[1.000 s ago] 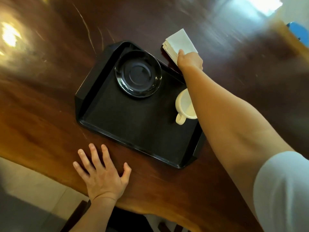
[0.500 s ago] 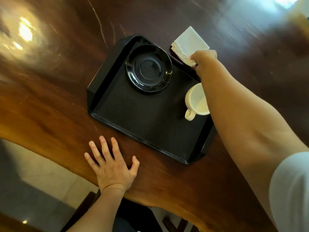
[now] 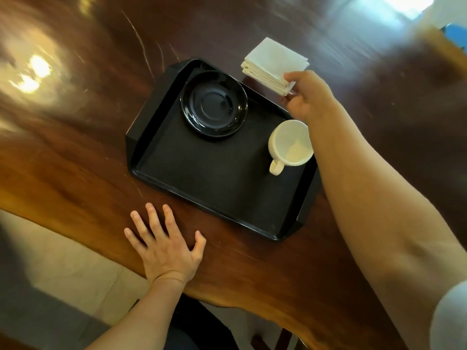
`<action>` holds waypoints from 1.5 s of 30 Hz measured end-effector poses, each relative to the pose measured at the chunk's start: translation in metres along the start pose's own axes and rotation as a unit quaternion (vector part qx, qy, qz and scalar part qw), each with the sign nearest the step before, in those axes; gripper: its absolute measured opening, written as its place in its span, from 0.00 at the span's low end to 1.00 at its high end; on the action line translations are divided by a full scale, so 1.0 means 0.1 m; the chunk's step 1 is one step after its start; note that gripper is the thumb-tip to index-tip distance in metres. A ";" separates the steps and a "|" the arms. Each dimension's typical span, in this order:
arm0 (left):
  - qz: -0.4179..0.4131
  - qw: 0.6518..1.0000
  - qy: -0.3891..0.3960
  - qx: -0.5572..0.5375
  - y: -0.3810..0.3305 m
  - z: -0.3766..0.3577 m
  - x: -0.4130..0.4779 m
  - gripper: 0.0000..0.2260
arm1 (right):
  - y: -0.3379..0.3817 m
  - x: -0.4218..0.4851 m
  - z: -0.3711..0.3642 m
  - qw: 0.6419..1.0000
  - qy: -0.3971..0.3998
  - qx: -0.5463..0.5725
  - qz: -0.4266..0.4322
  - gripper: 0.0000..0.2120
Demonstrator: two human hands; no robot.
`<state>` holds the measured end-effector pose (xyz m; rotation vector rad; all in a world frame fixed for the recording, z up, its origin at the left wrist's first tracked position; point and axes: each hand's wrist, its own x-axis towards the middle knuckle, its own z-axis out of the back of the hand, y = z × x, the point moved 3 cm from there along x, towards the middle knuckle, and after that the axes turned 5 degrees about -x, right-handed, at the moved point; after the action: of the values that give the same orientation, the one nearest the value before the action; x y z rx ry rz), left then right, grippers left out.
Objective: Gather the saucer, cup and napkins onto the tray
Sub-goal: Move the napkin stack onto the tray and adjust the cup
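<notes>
A black tray (image 3: 214,183) lies on the dark wooden table. A black saucer (image 3: 213,103) sits in its far left corner, and a white cup (image 3: 290,145) stands upright at its right side, handle toward me. Just beyond the tray's far right edge is a stack of white napkins (image 3: 274,63). My right hand (image 3: 309,97) pinches the near corner of that stack, thumb on top. My left hand (image 3: 165,245) rests flat on the table in front of the tray, fingers spread, holding nothing.
The wooden table (image 3: 75,147) has a curved near edge, with pale floor tiles (image 3: 63,269) below it at the left. Bright window glare reflects on the tabletop at far left and far right. A blue object (image 3: 457,36) shows at the far right edge.
My right hand has closed its grip on the napkin stack's near corner, and more of the stack shows. The camera view shifted slightly. My left hand stays flat on the table.
</notes>
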<state>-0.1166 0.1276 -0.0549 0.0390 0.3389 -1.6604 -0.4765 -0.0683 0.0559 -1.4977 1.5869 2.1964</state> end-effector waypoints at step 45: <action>0.008 1.000 -0.011 0.010 -0.03 0.01 0.02 0.41 | -2.26 -1.54 0.32 0.972 0.115 0.166 -0.118 0.39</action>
<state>-0.1196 0.1259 -0.0539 0.0384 0.3045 -1.6483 -0.2965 0.1348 0.0061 -1.7706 1.6335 1.5891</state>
